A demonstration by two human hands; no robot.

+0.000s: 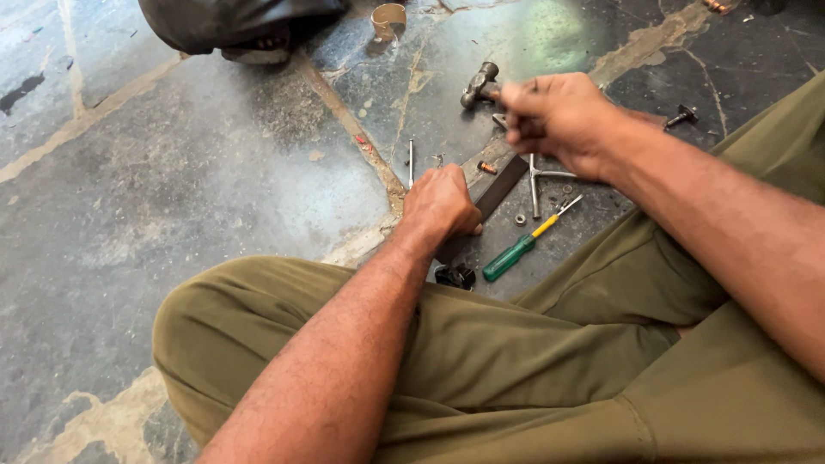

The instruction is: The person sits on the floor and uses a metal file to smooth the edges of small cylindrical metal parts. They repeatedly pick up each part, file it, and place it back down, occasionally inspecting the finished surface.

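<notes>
Head view: the right hand (559,116) is clenched around the handle of a small hammer (479,85), its head raised up and to the left of the fist. Below it the left hand (443,204) presses closed on a dark flat bar (498,191) lying on the floor (172,172), long axis running diagonally toward the hammer. It may pin something small; blur hides it. A green screwdriver (514,251) lies just beside.
</notes>
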